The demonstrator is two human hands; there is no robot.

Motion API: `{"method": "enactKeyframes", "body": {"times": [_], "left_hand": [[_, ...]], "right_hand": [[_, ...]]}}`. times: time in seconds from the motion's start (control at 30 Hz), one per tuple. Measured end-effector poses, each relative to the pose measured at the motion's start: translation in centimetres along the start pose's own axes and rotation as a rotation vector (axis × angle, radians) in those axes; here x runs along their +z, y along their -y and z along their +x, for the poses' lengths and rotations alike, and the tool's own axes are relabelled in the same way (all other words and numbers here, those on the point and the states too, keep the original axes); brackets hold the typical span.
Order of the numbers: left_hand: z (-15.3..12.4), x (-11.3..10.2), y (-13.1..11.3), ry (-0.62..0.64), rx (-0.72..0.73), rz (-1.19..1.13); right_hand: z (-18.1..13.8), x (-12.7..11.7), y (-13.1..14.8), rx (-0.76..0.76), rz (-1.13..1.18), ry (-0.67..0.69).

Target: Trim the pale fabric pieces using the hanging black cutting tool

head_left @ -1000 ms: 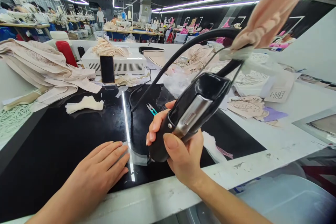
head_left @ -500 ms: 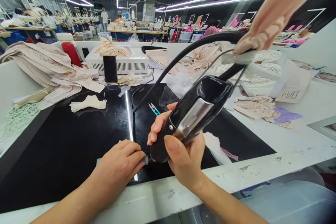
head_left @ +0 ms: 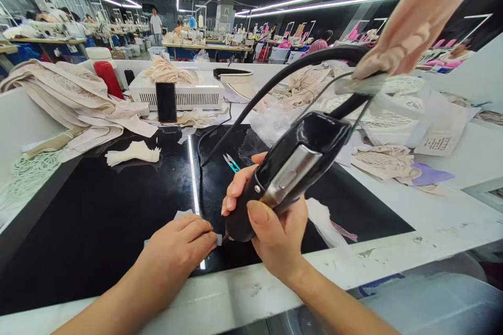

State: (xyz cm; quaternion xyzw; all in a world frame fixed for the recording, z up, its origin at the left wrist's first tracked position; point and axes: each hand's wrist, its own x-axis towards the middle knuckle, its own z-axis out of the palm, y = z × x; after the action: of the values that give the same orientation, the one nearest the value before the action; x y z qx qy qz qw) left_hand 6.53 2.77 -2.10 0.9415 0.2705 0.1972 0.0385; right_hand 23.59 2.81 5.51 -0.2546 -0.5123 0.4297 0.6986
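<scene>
My right hand [head_left: 281, 235] is wrapped round a black corded handheld power tool [head_left: 293, 167] with a silver lever on its side. The tool is tilted, its narrow tip pointing down beside my left fingertips. My left hand [head_left: 183, 248] lies low over the black board [head_left: 98, 220], fingers closed together on a small grey piece [head_left: 219, 239]. Most of that piece is hidden under the hand. The tip is close to its edge; I cannot tell whether they touch. A thick black cable [head_left: 271, 81] arches from the tool's top, tied to a beige hanging length [head_left: 408, 31].
Thread snips [head_left: 231, 162] and a pale cloth scrap [head_left: 133, 153] lie on the board, with white cloth [head_left: 324, 220] right of the tool. Behind stand a phone [head_left: 166, 102] and a vented white box [head_left: 200, 97]. Beige fabric [head_left: 74, 99] is heaped left; bagged pieces [head_left: 396, 110] lie right.
My left hand has shifted very slightly down and left, showing a bit more of the grey piece. The view has moved slightly; my right hand keeps its grip on the power tool.
</scene>
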Motion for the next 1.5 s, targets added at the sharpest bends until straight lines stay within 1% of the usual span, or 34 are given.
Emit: {"method": "enactKeyframes", "body": {"times": [0.1, 0.3, 0.37, 0.5, 0.67, 0.83, 1.0, 1.2, 1.3, 1.37, 1.43, 1.5], "left_hand": [[-0.3, 0.1, 0.1, -0.007, 0.023, 0.009], [-0.4, -0.4, 0.0, -0.049, 0.049, 0.009], [-0.4, -0.5, 0.0, -0.069, 0.053, 0.014], [-0.4, -0.3, 0.0, -0.059, 0.054, 0.033], [-0.3, -0.3, 0.1, -0.070, 0.058, 0.051], [-0.2, -0.5, -0.1, -0.084, 0.074, 0.047], [-0.2, -0.4, 0.1, -0.061, 0.069, 0.035], [0.4, -0.2, -0.3, -0.111, 0.052, 0.021], [0.7, -0.8, -0.5, -0.131, 0.026, -0.001], [0.5, -1.7, -0.3, -0.133, -0.007, -0.026], [-0.3, -2.8, 0.1, -0.128, -0.058, -0.049], [-1.7, -3.8, 0.8, -0.133, -0.131, -0.072]], "right_hand": [[0.3, 0.0, 0.1, -0.022, 0.000, -0.002], [0.9, -0.1, -0.2, -0.044, -0.008, -0.037], [0.9, 0.0, -0.3, -0.045, -0.003, -0.031], [0.7, 0.1, -0.5, -0.058, -0.003, -0.016], [0.7, 0.2, -0.6, -0.048, -0.034, -0.043], [0.4, 0.0, -0.3, -0.050, -0.002, -0.026], [-0.2, 0.2, -0.2, -0.027, 0.010, -0.013], [0.0, -0.1, -0.4, -0.013, -0.029, -0.001], [0.2, -0.6, -0.5, -0.010, -0.060, 0.004], [0.4, -0.8, -0.4, -0.015, -0.070, 0.023], [0.6, -0.7, -0.3, -0.016, -0.077, 0.052], [0.8, 0.0, -0.3, -0.007, -0.084, 0.065]]}}
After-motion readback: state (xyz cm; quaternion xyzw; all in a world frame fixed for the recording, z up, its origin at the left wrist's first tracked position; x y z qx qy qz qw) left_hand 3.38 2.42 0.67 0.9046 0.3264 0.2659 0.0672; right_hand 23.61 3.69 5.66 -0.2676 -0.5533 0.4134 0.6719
